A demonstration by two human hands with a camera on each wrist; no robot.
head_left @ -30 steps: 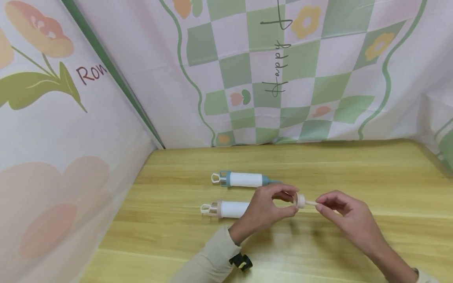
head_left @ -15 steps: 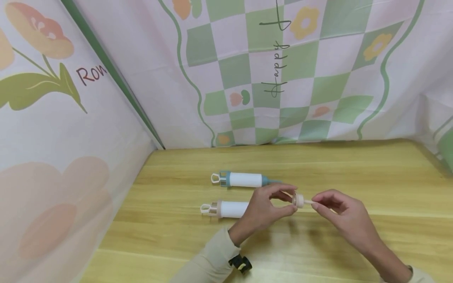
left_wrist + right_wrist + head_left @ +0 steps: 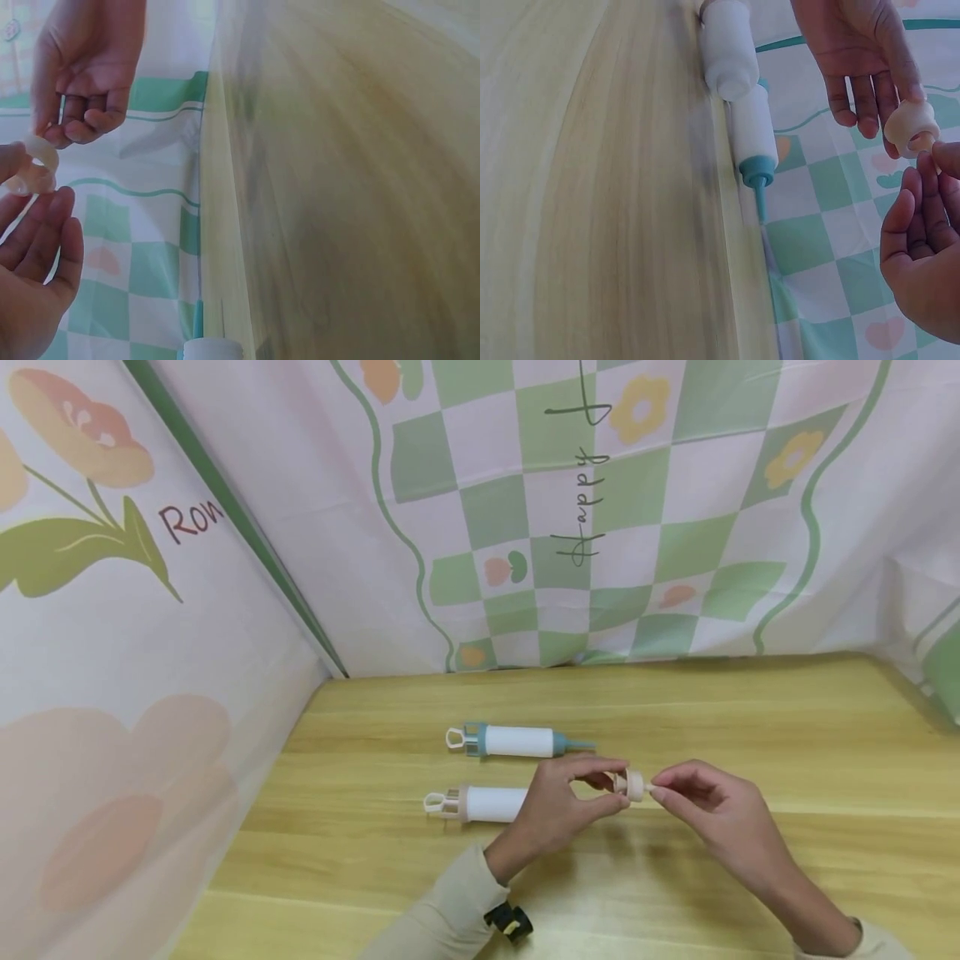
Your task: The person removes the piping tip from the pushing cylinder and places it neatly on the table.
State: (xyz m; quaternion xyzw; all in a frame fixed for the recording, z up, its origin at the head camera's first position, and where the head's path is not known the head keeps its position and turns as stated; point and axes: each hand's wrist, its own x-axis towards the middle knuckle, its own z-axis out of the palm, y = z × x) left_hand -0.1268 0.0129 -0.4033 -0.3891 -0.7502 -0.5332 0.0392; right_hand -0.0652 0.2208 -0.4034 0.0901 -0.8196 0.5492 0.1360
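Above the table, my left hand (image 3: 555, 806) holds a small beige ring-shaped cap (image 3: 636, 786) between thumb and fingertips. My right hand (image 3: 723, 814) pinches a thin pale nozzle (image 3: 648, 787) at the cap's right side, and only a short length of it shows. In the right wrist view, the cap (image 3: 906, 124) has a hollow opening with the right fingertips right at it. A white tube with a beige collar and a pull-ring handle (image 3: 491, 804) lies partly hidden behind the left hand. Beyond it lies a similar white syringe-like tube with blue ends (image 3: 519, 742).
The wooden table (image 3: 360, 877) meets a patterned curtain (image 3: 510, 510) at the back. Another printed cloth (image 3: 150, 643) hangs along the left. A black strap device (image 3: 510, 922) sits at the left sleeve.
My right hand has moved left toward the cap, and less of the nozzle shows between them. More of a pale part shows at the cap's left side. The left hand stays nearly still.
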